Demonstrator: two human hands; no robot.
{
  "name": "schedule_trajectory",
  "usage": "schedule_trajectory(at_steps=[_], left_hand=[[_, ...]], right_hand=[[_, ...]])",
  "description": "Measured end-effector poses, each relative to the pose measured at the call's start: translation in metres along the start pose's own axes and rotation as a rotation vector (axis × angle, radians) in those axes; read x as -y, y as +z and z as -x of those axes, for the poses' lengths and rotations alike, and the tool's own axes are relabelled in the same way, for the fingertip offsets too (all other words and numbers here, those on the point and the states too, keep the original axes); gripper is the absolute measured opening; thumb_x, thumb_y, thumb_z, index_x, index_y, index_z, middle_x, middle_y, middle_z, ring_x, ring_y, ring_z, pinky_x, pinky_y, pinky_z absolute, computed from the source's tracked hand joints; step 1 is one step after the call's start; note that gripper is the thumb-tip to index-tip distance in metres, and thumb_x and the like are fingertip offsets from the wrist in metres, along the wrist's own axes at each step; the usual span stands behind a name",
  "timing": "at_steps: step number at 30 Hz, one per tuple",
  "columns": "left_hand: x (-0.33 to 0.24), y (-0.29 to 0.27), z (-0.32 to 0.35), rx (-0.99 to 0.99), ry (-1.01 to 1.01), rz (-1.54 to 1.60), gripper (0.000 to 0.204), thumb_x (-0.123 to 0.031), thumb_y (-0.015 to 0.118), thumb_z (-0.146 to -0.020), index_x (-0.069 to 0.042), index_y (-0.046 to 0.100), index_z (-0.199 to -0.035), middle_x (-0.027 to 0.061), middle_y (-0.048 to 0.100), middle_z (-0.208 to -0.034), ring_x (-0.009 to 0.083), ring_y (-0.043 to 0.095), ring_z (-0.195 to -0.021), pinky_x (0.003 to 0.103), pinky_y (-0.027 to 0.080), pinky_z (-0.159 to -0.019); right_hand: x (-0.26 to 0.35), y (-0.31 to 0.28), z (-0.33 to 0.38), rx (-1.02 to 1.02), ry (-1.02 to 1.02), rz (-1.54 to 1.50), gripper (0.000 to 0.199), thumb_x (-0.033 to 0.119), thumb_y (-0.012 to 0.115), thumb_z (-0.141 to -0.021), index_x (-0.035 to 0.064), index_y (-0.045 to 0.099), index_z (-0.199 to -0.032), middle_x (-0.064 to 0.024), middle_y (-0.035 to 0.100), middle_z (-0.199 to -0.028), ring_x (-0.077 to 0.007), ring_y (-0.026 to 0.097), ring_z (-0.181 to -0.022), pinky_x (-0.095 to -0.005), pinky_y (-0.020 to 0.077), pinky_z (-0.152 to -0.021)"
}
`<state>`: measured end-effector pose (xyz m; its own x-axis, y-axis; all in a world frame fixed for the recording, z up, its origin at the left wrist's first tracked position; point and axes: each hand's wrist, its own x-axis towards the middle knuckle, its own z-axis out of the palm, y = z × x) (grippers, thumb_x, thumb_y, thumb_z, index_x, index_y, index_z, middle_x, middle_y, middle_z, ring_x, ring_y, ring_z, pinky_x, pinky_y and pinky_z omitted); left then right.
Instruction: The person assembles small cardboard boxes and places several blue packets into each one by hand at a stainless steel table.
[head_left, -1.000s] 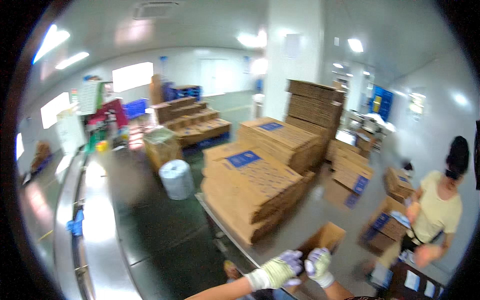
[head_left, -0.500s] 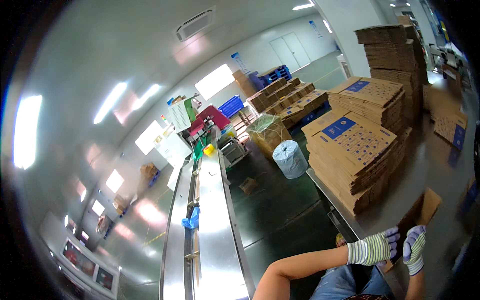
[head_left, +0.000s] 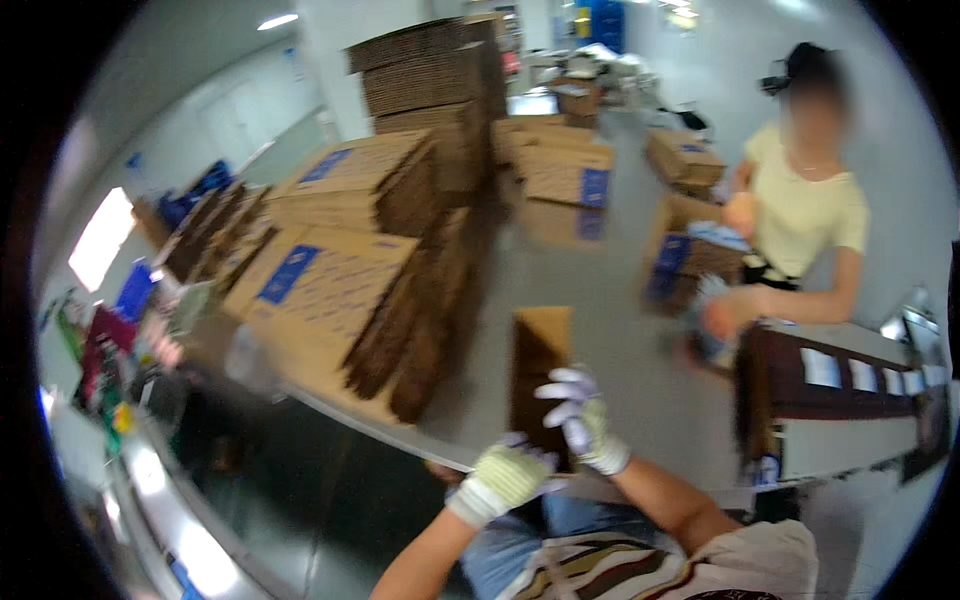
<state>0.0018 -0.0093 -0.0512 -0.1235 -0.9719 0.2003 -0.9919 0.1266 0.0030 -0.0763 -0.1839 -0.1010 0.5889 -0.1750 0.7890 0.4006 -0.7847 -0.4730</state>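
Left hand [head_left: 510,468] curls, grip unclear; right hand [head_left: 582,415] splays over an open box [head_left: 553,335], cardboard stack [head_left: 335,272] leftward

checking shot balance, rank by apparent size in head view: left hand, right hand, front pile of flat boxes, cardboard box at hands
1. Front pile of flat boxes
2. Cardboard box, partly covered by the hands
3. Left hand and right hand: too alike to rank
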Motion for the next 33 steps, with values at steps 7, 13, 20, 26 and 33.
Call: schedule_trajectory(at_steps=[7,13,20,26,33], left_hand=[[-0.020,0.004,-0.006,-0.233,-0.070,-0.023,0.043,-0.050,0.060,-0.076,-0.012,0.053,-0.057,0.0061,0.052,-0.049,0.0226,0.055,-0.047,0.036,0.045,-0.063],[-0.025,-0.002,-0.007,-0.221,-0.097,0.004,0.035,-0.046,0.060,-0.077,-0.014,0.054,-0.065,0.0037,0.052,-0.058,0.0212,0.055,-0.057,0.036,0.044,-0.068],[-0.018,0.010,-0.001,-0.299,-0.103,0.002,0.036,-0.047,0.062,-0.075,-0.013,0.053,-0.066,0.0021,0.049,-0.057,0.0203,0.054,-0.055,0.034,0.046,-0.073],[-0.020,0.012,-0.007,-0.260,-0.135,-0.038,0.039,-0.048,0.063,-0.073,-0.013,0.051,-0.060,0.0033,0.048,-0.052,0.0210,0.055,-0.053,0.035,0.047,-0.071],[-0.025,0.010,-0.014,-0.330,-0.166,-0.026,0.040,-0.047,0.066,-0.069,-0.011,0.052,-0.058,0.0052,0.049,-0.050,0.0228,0.055,-0.050,0.036,0.048,-0.075]], right_hand=[[-0.001,-0.006,-0.001,0.011,0.019,-0.143,0.049,0.044,0.032,-0.095,0.0129,0.055,-0.066,-0.0046,0.064,-0.107,-0.0285,0.049,-0.116,-0.0482,0.0281,-0.106],[-0.004,-0.007,0.004,0.032,0.028,-0.116,0.044,0.043,0.034,-0.096,0.0152,0.057,-0.070,-0.0048,0.063,-0.110,-0.0315,0.048,-0.116,-0.0475,0.0323,-0.102],[-0.009,0.006,0.003,0.022,0.013,-0.004,0.034,0.033,0.039,-0.093,0.0198,0.053,-0.066,-0.0017,0.064,-0.102,-0.0288,0.052,-0.110,-0.0463,0.0348,-0.099],[-0.008,0.003,0.002,-0.050,0.055,-0.055,0.056,0.051,0.028,-0.095,0.0128,0.051,-0.060,-0.0054,0.066,-0.098,-0.0280,0.050,-0.113,-0.0462,0.0303,-0.104],[-0.016,-0.003,0.004,-0.051,0.053,-0.072,0.062,0.053,0.029,-0.095,0.0103,0.046,-0.053,-0.0063,0.065,-0.099,-0.0285,0.049,-0.113,-0.0449,0.0338,-0.099]])
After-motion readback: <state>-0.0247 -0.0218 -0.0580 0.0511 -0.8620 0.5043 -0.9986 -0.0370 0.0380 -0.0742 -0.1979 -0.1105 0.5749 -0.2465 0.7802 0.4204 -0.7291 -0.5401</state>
